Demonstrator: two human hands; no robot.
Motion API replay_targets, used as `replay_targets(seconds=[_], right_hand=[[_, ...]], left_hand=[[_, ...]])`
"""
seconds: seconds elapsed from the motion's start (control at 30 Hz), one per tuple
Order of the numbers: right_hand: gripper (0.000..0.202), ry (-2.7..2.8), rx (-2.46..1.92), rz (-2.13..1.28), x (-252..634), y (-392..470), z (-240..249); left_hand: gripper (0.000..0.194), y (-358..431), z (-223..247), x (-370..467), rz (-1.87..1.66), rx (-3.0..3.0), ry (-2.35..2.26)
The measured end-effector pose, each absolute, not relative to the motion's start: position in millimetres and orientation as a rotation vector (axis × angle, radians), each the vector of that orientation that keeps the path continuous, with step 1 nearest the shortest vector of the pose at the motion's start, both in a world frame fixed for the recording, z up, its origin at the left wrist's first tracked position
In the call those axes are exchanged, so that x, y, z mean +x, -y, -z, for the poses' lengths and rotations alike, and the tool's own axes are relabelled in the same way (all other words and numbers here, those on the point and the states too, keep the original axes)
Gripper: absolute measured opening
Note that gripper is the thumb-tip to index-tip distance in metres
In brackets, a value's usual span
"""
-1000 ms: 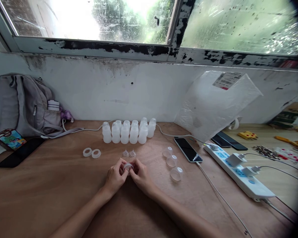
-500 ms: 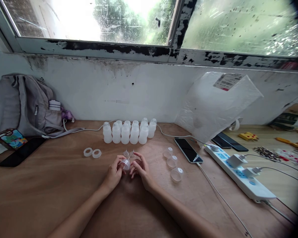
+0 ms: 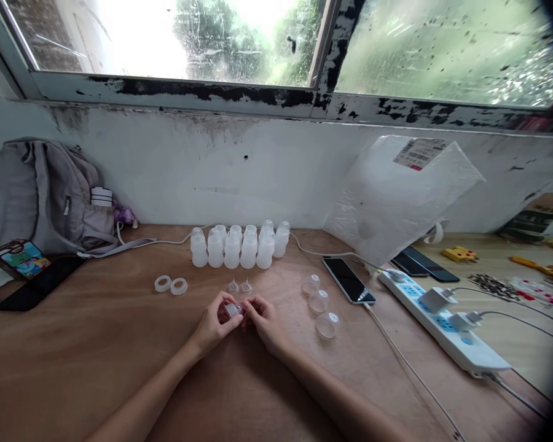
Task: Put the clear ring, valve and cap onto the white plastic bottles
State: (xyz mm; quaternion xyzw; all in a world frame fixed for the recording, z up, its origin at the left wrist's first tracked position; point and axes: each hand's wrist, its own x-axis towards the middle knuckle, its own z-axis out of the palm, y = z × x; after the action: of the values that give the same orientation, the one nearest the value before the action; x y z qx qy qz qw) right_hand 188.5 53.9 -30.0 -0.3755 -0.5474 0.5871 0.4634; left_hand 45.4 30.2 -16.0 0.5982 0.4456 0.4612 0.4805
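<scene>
My left hand (image 3: 215,322) is closed around a translucent bottle collar ring (image 3: 233,310), held on its side just above the table. My right hand (image 3: 261,319) pinches at the ring's right side, where a clear bottle nipple pokes out; the fingertips hide most of it. Just beyond my fingers two clear nipples, a left one (image 3: 233,286) and a right one (image 3: 246,286), stand tip up on the wood. Off to the left lie two more white collar rings (image 3: 179,286). Three clear dome caps (image 3: 327,325) sit in a slanting row to the right.
Several small milky baby bottles (image 3: 231,252) stand in rows near the wall. A phone (image 3: 349,280) on a cable and a white power strip (image 3: 442,322) lie right. A plastic bag (image 3: 396,202) leans on the wall; a grey backpack (image 3: 41,190) stands at left.
My right hand's fingers have come away from near the standing nipples and closed at the ring. The ring has turned sideways in my left hand and moved slightly toward me.
</scene>
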Motion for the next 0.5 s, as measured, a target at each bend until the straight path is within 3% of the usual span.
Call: replay_targets(seconds=[0.3,0.5], right_hand=[[0.028,1.402,-0.974,-1.355,191.5,-56.9,18.2],[0.021,1.913,-1.047,-0.883,194.5,-57.6,10.2]], left_hand=[[0.025,-29.3,21.6,50.8,-1.187,1.445,-1.087],[0.031,-28.0,21.0,49.1,-1.143,1.693,-1.256]])
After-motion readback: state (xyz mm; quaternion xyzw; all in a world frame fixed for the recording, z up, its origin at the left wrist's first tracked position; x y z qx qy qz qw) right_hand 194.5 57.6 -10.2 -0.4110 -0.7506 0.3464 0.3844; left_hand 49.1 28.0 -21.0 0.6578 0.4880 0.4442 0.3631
